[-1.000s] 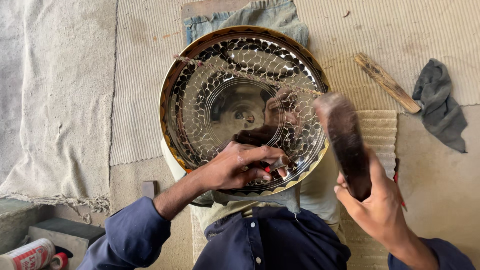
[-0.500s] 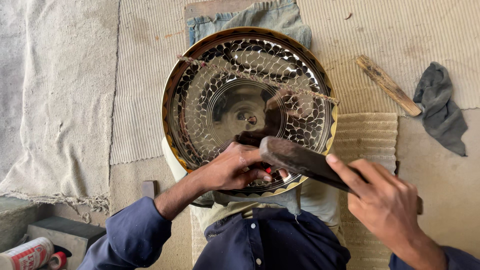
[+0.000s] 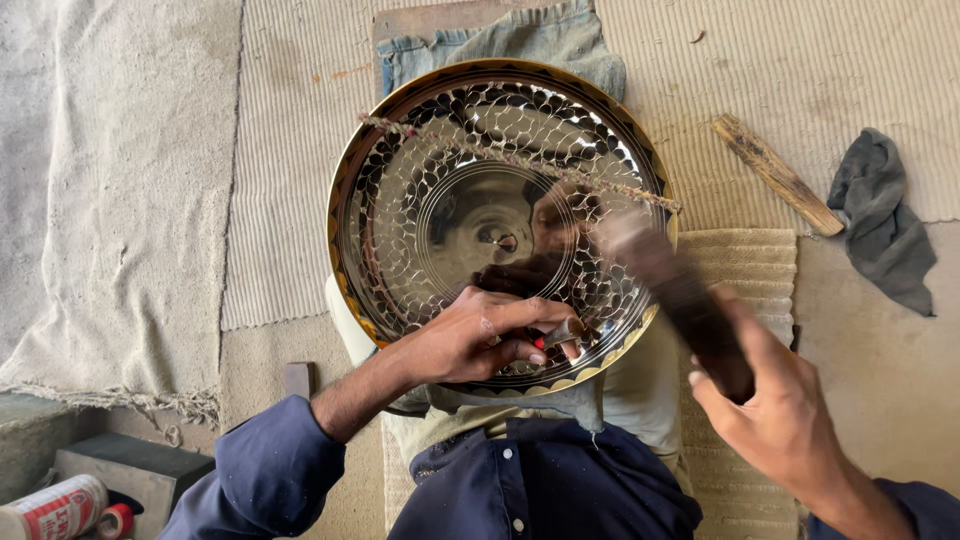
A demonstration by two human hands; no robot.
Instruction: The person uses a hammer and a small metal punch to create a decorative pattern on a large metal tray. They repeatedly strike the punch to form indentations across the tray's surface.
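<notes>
The left hand (image 3: 470, 340) pinches a small punch (image 3: 560, 334) against the rim of the patterned tray (image 3: 400, 220) propped on the lap, while the right hand (image 3: 780, 410) grips a blurred mallet (image 3: 670, 290) over it.

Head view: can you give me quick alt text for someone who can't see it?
Seen from above, a person's left hand presses a small punch against a patterned round metal tray on their lap, while the right hand holds a dark, motion-blurred mallet. A wooden stick and grey rag lie on the mat.
</notes>
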